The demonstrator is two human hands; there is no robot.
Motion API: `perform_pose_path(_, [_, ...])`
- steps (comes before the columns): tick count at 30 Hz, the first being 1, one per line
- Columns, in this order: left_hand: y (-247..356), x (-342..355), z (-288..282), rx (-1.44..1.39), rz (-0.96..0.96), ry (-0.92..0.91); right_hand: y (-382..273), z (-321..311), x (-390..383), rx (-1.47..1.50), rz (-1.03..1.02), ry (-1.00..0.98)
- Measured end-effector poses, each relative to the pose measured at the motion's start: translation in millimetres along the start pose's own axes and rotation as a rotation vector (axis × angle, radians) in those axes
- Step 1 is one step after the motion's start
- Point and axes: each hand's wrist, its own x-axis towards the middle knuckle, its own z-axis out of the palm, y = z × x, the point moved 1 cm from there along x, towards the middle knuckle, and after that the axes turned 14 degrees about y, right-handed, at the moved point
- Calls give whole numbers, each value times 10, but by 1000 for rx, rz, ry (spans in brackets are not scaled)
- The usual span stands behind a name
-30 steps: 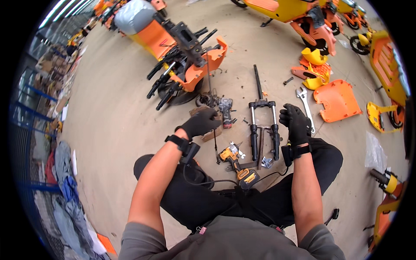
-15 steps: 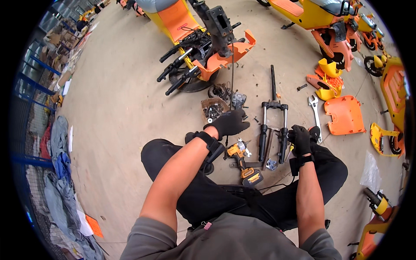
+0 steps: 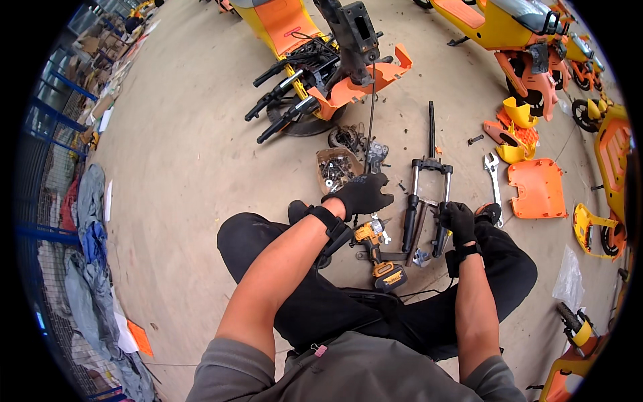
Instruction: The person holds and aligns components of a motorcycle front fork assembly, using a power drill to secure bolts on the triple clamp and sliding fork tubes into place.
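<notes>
My left hand (image 3: 362, 194) bends over the cable (image 3: 372, 120), left of the fork (image 3: 431, 163); my right hand (image 3: 459, 222) curls near its right leg. Hands apart; grip on either, I can't tell.

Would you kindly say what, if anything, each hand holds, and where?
The left hand apparently grips a thin dark rod or cable low down; what the right hand holds is unclear.

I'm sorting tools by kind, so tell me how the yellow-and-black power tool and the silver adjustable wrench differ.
The power tool is yellow and black; the wrench is plain silver. The power tool has a bulky body and a battery base, while the wrench is one slim, flat length. The power tool lies left of the black fork, the wrench right of it. Both lie down rather than standing upright.
</notes>
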Motion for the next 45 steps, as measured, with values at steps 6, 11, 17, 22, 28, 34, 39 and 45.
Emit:
perform_pose_path(6, [32,40,18,18,12,3,45,-71,86,-90,-20,-58])
perform_pose_path(11, [3,-2,20,14,5,20,-26,88,-40,-72,1,0])
perform_pose_path(17, [-15,-11,7,16,20,24,74,57,59,-142,-7,-51])
perform_pose_path(22, [10,-2,-26,6,-1,30,82,95,36,-162,-45,-50])
perform_pose_path(28, [-155,-2,32,-64,266,73,-155,131,-118,-458,-254,36])
perform_pose_path(34, [465,-38,-320,-191,142,104,321,-23,89,-151,13,23])
perform_pose_path(39, [822,79,-769,-62,-17,-61,826,-139,225,-320,217,177])
perform_pose_path(45, [683,119,-783,-270,-192,13,1528,29,399,-726,36,94])
